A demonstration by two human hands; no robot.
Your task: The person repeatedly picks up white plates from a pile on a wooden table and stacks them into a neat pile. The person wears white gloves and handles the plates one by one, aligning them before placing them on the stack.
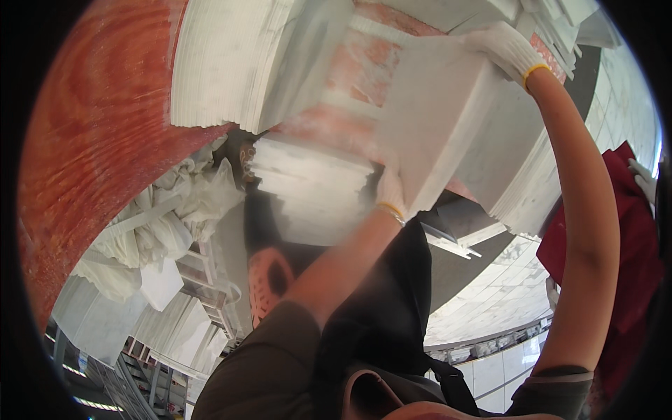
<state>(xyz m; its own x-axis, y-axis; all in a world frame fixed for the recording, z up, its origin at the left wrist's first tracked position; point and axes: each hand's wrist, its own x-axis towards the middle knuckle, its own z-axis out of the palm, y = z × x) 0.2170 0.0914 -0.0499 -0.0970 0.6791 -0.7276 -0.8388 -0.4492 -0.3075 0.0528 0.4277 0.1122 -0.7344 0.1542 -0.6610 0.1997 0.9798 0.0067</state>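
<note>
While red surface [350, 70] lay open beside the pale slab [427, 105], my left hand [390, 187] gripped its near edge, my outstretched right hand [502, 47] its far edge.

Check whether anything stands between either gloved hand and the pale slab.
Nothing visible does: the right hand holds the pale slab at its upper right corner, and the left hand holds its lower end.
</note>
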